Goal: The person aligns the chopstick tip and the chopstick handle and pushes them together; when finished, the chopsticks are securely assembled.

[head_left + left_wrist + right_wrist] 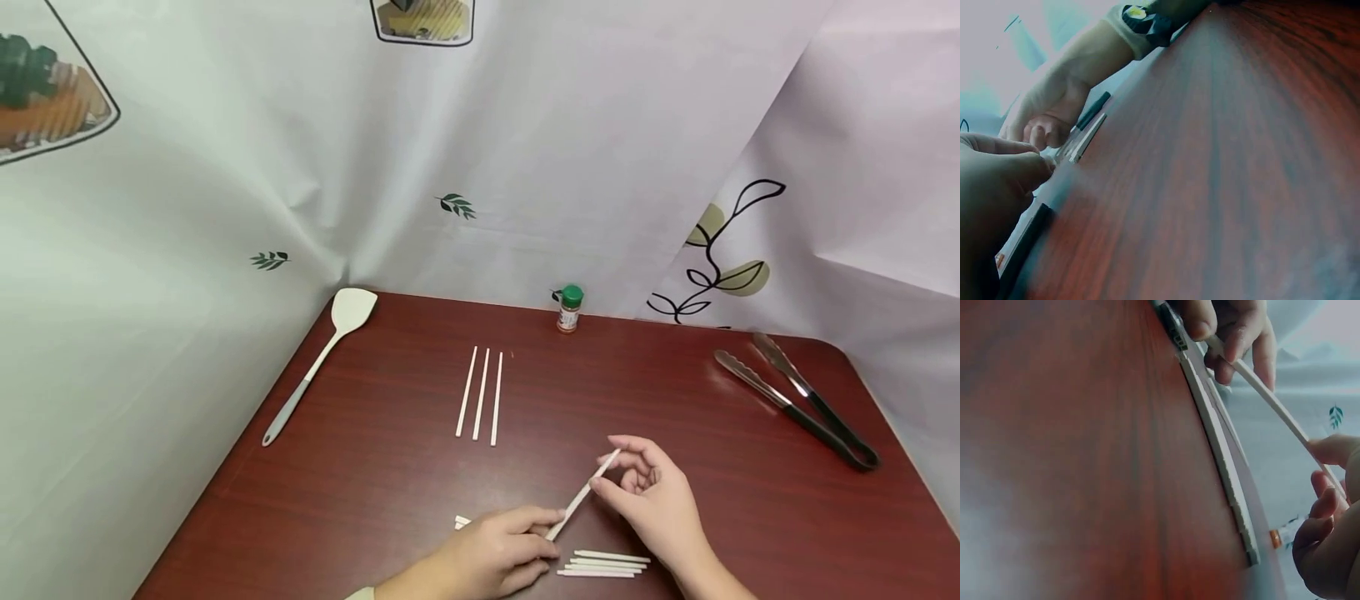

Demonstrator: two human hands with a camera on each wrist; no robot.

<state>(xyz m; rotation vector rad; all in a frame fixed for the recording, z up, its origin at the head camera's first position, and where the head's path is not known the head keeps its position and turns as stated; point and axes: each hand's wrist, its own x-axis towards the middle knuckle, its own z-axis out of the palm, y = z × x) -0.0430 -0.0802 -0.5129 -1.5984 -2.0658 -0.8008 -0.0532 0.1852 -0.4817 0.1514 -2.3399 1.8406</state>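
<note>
Head view, with the held stick (pixel 579 501) as the clock's centre: a white spatula (pixel 322 357) lies at ten o'clock, along the left edge of the table (pixel 375 467). White ends (pixel 462 522) show near nine, beside the left hand (pixel 491 552). Three sticks (pixel 482 393) lie side by side, apart, between ten and eleven. At eight, the left hand has thumb and fingers clamped on the held stick's lower end. A green-capped jar (pixel 569 315) stands at twelve. The held stick slants from seven to one, raised between both hands. Loose sticks (pixel 603 568) lie close together between five and six. At three, the right hand (pixel 660 496) pinches the upper end. Tongs (pixel 787 406) lie spread at two.
</note>
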